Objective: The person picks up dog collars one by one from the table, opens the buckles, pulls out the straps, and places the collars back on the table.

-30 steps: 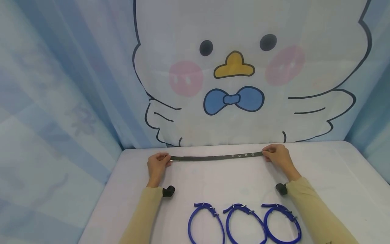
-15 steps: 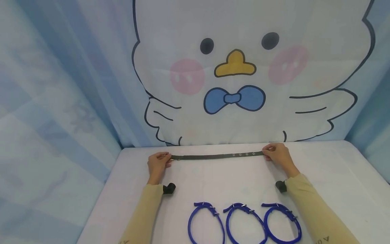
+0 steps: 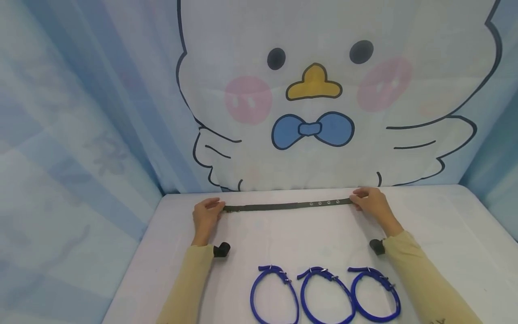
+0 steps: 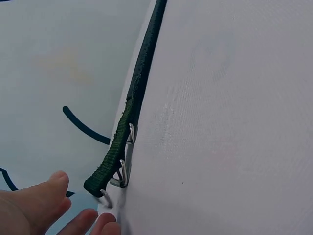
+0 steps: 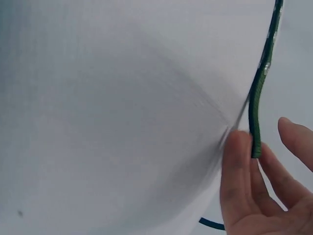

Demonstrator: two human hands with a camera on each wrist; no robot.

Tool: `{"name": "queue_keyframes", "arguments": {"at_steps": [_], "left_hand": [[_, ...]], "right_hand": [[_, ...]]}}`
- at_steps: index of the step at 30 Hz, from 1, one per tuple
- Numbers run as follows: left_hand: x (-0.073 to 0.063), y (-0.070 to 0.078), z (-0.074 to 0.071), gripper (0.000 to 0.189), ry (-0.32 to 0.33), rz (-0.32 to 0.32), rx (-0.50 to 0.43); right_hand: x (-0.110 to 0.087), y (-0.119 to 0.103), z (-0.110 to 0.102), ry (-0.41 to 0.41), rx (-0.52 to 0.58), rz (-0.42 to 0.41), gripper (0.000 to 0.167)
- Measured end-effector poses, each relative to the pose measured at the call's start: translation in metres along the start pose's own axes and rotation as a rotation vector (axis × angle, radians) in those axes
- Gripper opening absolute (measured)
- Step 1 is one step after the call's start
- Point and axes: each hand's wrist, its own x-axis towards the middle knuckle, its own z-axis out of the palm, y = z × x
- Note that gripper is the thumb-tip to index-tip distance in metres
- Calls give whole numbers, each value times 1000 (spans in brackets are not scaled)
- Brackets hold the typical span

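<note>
A dark green collar [image 3: 279, 207] lies stretched out straight along the far edge of the table. Its buckle end is on the left, with metal rings and a buckle [image 4: 120, 176] visible in the left wrist view. Eyelets dot the right part. My left hand [image 3: 205, 220] is beside the buckle end, thumb and fingers spread apart and off the strap. At the plain tip, my right hand [image 3: 374, 204] has its thumb lifted away; its extended fingers [image 5: 237, 171] lie beside or against the tip, and contact is unclear.
Three blue collars, each buckled into a loop, lie in a row nearer me: left [image 3: 252, 297], middle [image 3: 303, 297] and right [image 3: 398, 303]. The white table [image 3: 162, 265] meets a printed curtain [image 3: 251, 166] at its back edge.
My left hand has let go of the buckle end and shifted slightly left. The right hand has loosened and moved a little right. The collar stays stretched out in place.
</note>
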Motion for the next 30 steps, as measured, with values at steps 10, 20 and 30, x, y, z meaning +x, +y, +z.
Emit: {"name": "queue_keyframes", "arguments": {"at_steps": [10, 20, 30], "left_hand": [[-12, 4, -15, 31, -1, -2, 25], [-27, 9, -19, 29, -28, 24, -14], [-47, 19, -22, 30, -89, 61, -19]], "right_hand": [[-15, -12, -12, 30, -138, -82, 47], [-39, -24, -16, 149, -108, -188, 41], [-64, -43, -11, 142, -60, -190, 38]]}}
